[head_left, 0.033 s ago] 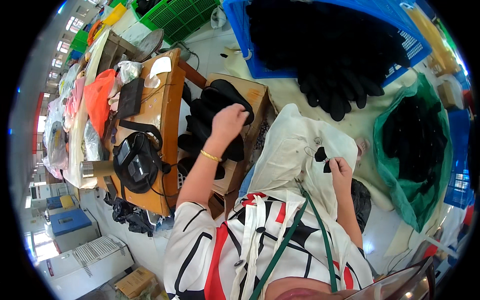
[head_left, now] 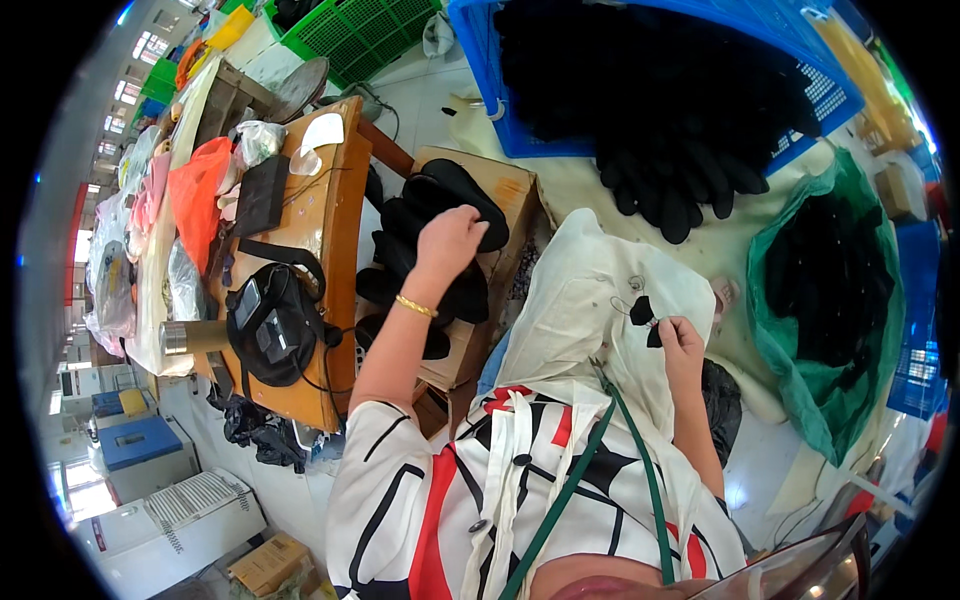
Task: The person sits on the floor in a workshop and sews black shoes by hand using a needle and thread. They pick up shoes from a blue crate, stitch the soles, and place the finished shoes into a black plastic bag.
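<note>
My left hand, with a gold bracelet at the wrist, is raised over a pile of black cloth pieces with rounded ends. Its fingers are bent and pinched together; whatever may be between them is too small to make out. Over my lap, my right hand pinches a small black cloth piece that has a thin, light loop by it. A pale apron covers my lap beneath. Small scissors hang there on a green strap from my neck.
The black pile lies on a cardboard box beside a wooden table bearing a black bag and a metal flask. A blue crate of black pieces stands ahead; a green sack holding more is at right.
My left hand has shifted slightly to the left above the black pile. My right hand keeps its place with the small black piece.
</note>
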The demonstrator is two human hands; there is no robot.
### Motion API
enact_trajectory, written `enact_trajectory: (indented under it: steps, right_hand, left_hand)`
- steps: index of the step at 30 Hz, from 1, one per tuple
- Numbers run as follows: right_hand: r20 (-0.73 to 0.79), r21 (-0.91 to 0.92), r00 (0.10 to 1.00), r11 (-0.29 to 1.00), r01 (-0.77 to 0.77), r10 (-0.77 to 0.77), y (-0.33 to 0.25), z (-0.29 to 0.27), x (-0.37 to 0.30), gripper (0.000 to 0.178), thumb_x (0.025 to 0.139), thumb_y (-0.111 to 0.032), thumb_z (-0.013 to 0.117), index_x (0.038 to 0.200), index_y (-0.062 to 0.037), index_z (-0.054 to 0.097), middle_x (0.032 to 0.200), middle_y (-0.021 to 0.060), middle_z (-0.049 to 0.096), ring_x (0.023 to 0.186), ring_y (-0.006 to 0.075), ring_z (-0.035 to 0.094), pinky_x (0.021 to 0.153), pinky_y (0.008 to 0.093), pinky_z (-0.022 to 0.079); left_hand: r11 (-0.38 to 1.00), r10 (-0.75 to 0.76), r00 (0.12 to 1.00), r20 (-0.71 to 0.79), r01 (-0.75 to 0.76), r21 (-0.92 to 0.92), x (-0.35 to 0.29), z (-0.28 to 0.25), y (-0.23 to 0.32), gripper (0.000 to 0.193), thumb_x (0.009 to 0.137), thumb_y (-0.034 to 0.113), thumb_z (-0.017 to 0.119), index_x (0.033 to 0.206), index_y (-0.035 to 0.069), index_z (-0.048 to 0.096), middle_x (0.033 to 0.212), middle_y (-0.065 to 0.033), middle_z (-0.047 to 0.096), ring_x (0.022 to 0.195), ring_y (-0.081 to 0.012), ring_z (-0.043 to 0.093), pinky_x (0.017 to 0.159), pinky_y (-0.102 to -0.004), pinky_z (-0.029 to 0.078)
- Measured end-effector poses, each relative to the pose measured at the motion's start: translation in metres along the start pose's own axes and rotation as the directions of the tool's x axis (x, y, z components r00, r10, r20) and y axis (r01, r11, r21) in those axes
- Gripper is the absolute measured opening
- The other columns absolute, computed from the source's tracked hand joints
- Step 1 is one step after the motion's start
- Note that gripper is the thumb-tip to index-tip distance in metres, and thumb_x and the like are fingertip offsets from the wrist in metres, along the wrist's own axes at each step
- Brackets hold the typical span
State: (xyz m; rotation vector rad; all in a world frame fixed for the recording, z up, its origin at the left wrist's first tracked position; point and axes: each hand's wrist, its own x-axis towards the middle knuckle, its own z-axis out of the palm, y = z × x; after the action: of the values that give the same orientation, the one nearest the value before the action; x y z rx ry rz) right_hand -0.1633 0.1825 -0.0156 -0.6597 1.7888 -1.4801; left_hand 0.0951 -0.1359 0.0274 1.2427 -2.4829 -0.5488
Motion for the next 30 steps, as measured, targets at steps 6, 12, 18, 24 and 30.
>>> enact_trajectory:
  steps: [6, 12, 18, 24, 30]
  right_hand:
    - [0.031, 0.037, 0.997, 0.997, -0.067, 0.066, 0.003, 0.008, -0.004, 0.016, 0.097, -0.015, 0.060, 0.092, 0.0003, 0.064, 0.079, -0.0046, 0.058, 0.071, 0.0036, 0.049, 0.067, 0.0206, 0.042]
    - [0.037, 0.014, 0.997, 0.997, -0.074, 0.074, 0.001, 0.013, -0.007, 0.018, 0.097, -0.016, 0.060, 0.092, 0.0001, 0.064, 0.079, -0.0041, 0.059, 0.071, 0.0044, 0.050, 0.066, 0.0209, 0.042]
    - [0.003, 0.102, 0.996, 0.991, -0.085, 0.085, -0.007, 0.015, -0.007, 0.020, 0.097, -0.018, 0.060, 0.092, 0.0003, 0.064, 0.078, -0.0041, 0.059, 0.071, 0.0042, 0.051, 0.067, 0.0206, 0.043]
    - [-0.216, 0.198, 0.962, 0.958, 0.210, -0.166, -0.043, 0.037, 0.014, 0.016, 0.100, -0.016, 0.055, 0.100, -0.0015, 0.062, 0.088, -0.0035, 0.058, 0.079, 0.0034, 0.047, 0.072, 0.0184, 0.038]
    - [-0.264, 0.147, 0.948, 0.964, 0.221, -0.177, -0.047, 0.072, 0.014, 0.014, 0.099, -0.014, 0.054, 0.099, -0.0010, 0.060, 0.087, 0.0002, 0.059, 0.078, 0.0072, 0.050, 0.071, 0.0240, 0.043]
  left_hand:
    - [0.872, -0.003, 0.960, 0.280, -0.135, 0.471, 0.026, 0.017, -0.052, 0.043, 0.077, 0.046, 0.073, 0.094, 0.007, 0.070, 0.100, -0.0119, 0.066, 0.103, -0.0312, 0.060, 0.089, -0.0471, 0.045]
    - [0.791, -0.023, 0.885, 0.464, -0.268, 0.549, 0.043, 0.039, -0.066, 0.055, 0.072, 0.053, 0.076, 0.103, 0.008, 0.070, 0.108, -0.0114, 0.066, 0.111, -0.0300, 0.057, 0.101, -0.0527, 0.037]
    - [0.913, 0.241, 0.897, 0.370, -0.339, 0.228, 0.063, 0.030, -0.053, 0.037, 0.065, 0.037, 0.080, 0.076, 0.007, 0.061, 0.078, -0.0117, 0.063, 0.082, -0.0323, 0.063, 0.069, -0.0431, 0.048]
    - [0.886, 0.440, 0.883, 0.162, -0.398, -0.239, 0.020, 0.032, 0.069, 0.034, 0.072, 0.032, 0.076, 0.084, 0.004, 0.059, 0.084, -0.0149, 0.060, 0.082, -0.0355, 0.060, 0.070, -0.0435, 0.049]
    - [0.856, 0.446, 0.869, 0.214, -0.345, -0.385, -0.063, 0.081, 0.121, 0.036, 0.074, 0.028, 0.077, 0.094, 0.004, 0.059, 0.085, -0.0130, 0.058, 0.082, -0.0333, 0.060, 0.069, -0.0413, 0.048]
